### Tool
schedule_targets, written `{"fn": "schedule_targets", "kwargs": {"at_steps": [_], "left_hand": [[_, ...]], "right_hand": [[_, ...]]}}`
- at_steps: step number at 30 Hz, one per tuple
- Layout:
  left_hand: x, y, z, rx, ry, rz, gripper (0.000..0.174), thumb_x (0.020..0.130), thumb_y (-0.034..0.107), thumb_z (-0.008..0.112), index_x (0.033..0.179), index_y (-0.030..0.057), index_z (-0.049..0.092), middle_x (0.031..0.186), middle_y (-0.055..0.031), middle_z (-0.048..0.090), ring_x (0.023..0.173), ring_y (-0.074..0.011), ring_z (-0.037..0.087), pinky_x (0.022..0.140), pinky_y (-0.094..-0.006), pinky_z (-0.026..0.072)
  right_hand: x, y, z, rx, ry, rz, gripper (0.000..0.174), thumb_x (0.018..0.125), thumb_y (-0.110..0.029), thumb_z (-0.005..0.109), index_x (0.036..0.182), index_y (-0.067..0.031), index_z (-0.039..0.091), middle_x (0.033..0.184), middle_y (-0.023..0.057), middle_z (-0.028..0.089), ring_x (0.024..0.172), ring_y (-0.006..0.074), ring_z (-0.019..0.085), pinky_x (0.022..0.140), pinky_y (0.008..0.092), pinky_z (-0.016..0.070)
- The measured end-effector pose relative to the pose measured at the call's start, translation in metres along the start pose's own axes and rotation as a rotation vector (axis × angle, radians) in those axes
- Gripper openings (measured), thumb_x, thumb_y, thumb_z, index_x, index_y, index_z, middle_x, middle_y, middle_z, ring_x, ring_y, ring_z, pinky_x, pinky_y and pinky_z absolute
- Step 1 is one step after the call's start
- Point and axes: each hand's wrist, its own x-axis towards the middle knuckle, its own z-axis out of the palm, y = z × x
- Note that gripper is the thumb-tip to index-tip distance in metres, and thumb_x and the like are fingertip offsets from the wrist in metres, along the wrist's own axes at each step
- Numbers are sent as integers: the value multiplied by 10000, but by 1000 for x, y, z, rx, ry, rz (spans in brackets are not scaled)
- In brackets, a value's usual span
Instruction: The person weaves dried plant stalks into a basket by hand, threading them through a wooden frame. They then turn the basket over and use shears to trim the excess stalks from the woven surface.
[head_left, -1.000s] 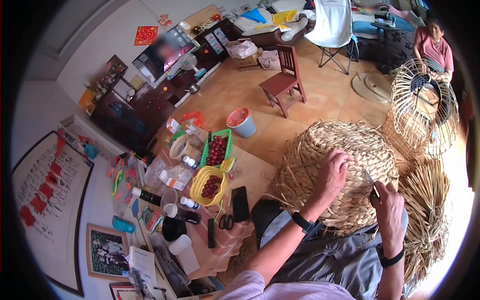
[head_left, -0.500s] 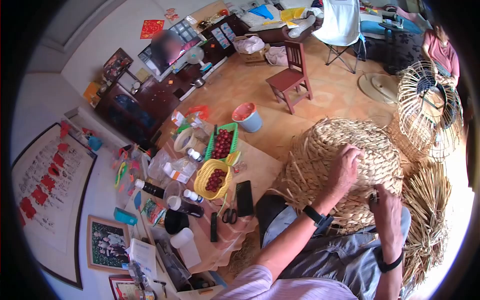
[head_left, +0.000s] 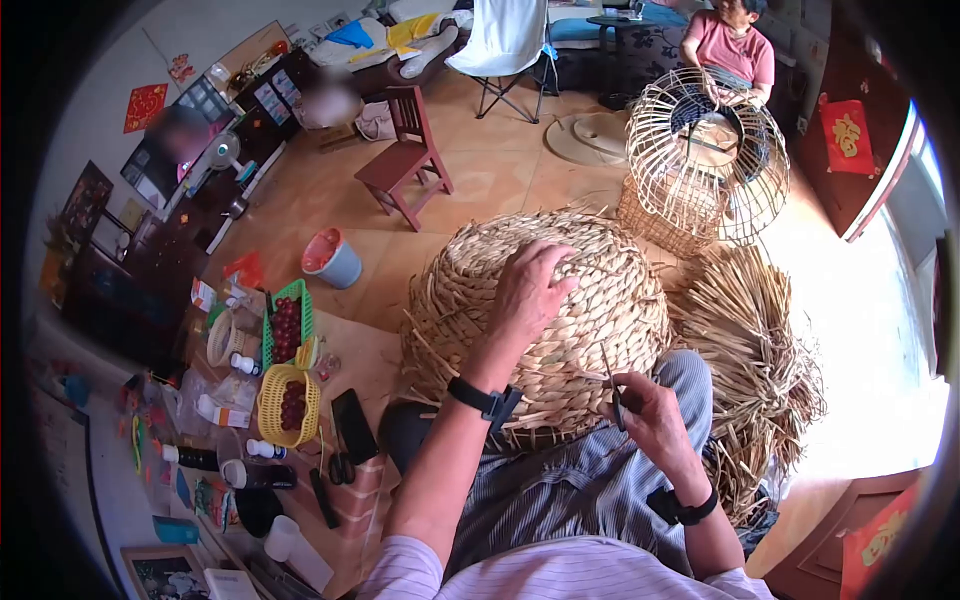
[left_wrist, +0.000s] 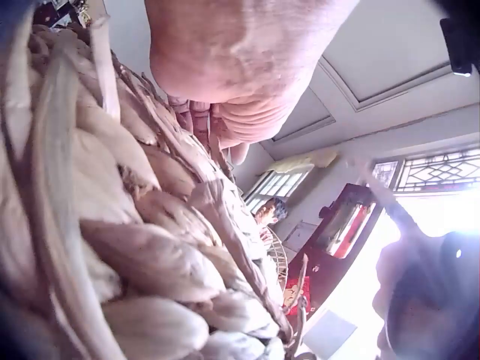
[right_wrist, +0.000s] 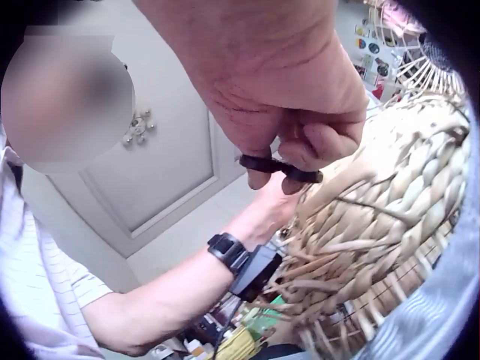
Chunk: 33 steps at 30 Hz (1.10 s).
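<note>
A large basket (head_left: pixel 600 310) of thick pale braided straw sits over the person's lap, with loose strand ends sticking out of its weave. On its upper part rests the left hand (head_left: pixel 525 295), thumb apart from the fingers. The left wrist view has these fingertips at the far side of the braids, partly hidden behind the palm. Low at the basket's right side, the right hand (head_left: pixel 652 412) holds scissors (head_left: pixel 616 405), their thin blade pointing up beside the weave. Thumb and fingers sit in the black scissor handles (right_wrist: pixel 281 168) in the right wrist view.
A straw bundle (head_left: pixel 745 350) stands to the right. At left, a table (head_left: pixel 355 345) bears a green basket (head_left: pixel 306 300), a yellow basket (head_left: pixel 312 425), a phone (head_left: pixel 354 425) and other scissors (head_left: pixel 341 467). Beyond are a bucket (head_left: pixel 340 265), a chair (head_left: pixel 400 165) and a seated person (head_left: pixel 735 50) behind an open-frame basket (head_left: pixel 650 130).
The head view has swung right. The left hand stays on the basket, its thumb now further from the fingers. The right hand has shifted with the scissors toward the basket's lower right.
</note>
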Motion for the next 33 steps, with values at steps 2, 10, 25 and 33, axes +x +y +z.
{"fn": "schedule_targets", "kwargs": {"at_steps": [2,10,25,33], "left_hand": [[9,-1,12,14,-60,-82,272,910,147,835,1168,73,793,1113,-139,769,1102,-339,736,1018,-434,565],[32,-43,3,-130,56,-394,130,987,143,779,1081,60,817,965,-89,830,837,-198,773,777,-349,600],[-93,-36,-48,-27,114,-105,366,1031,86,705,1387,28,646,1507,-167,634,1429,-387,589,1208,-468,491],[-150,-23,-79,30,105,-218,471,989,-12,704,1451,41,629,1538,-143,616,1470,-355,564,1235,-467,481]], "right_hand": [[-2,13,0,42,9,-34,357,1016,-111,826,1307,43,688,876,39,747,809,46,575,686,266,505],[-9,34,2,207,7,65,337,1023,-114,825,1307,22,707,891,-1,725,795,36,564,668,263,476],[-1,35,-9,508,-158,85,567,1006,-157,812,1486,17,565,901,65,716,703,107,680,486,208,481],[11,25,30,424,-162,34,594,1064,-265,769,1555,-34,529,929,0,653,586,18,469,489,180,368]]}}
